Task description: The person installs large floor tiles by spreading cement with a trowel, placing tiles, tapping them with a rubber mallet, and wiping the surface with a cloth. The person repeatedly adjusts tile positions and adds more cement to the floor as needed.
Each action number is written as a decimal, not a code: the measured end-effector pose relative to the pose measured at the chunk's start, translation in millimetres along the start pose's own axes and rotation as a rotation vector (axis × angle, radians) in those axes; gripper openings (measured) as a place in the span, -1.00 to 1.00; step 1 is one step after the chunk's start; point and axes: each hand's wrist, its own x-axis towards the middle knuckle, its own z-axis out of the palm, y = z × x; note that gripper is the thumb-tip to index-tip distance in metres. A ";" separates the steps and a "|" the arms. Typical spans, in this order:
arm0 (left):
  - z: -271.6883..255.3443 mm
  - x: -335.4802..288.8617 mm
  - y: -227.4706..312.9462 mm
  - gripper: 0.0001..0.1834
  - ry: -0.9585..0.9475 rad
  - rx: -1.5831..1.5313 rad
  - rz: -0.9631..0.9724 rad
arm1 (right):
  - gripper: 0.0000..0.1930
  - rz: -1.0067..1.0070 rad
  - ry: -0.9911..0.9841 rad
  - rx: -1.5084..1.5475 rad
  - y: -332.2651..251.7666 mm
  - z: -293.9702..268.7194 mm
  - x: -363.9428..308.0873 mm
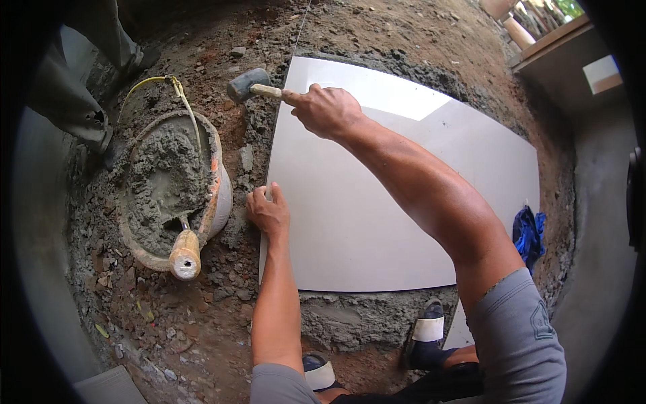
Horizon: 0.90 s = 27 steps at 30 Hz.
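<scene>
While the left hand point(269, 211) is resting with loosely bent fingers at the left edge of a large glossy pale tile point(363, 222) lying on the ground, its pinch impossible for me to tell, the right hand point(325, 110) is gripping a dark-headed rubber mallet point(250, 85) beside the tile's far-left edge. A hard, off-centre blow there could be chipping that edge, or uneven mortar point(350, 320) could be letting it rock onto the left fingers. The mallet's long axis is running nearly sideways, its head pointing left and slightly forward.
</scene>
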 end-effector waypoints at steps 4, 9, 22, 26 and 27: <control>0.6 -0.8 1.1 -0.59 -0.009 -0.010 -0.010 | -0.62 -0.137 -0.018 -0.060 -3.4 12.3 12.8; -2.3 -0.2 4.0 -0.58 -0.021 -0.024 -0.005 | -0.60 0.126 -0.096 -0.078 -15.1 18.2 24.6; -3.9 -0.6 5.3 -0.58 -0.012 -0.022 0.014 | -0.58 0.099 -0.131 -0.146 -33.1 20.2 28.8; -2.9 -0.1 5.4 -0.58 -0.015 -0.014 -0.001 | -0.58 0.071 -0.096 -0.150 -37.3 23.8 29.0; -2.9 -0.7 5.2 -0.58 -0.003 -0.039 0.004 | -0.58 0.086 -0.157 -0.165 -36.3 23.9 29.5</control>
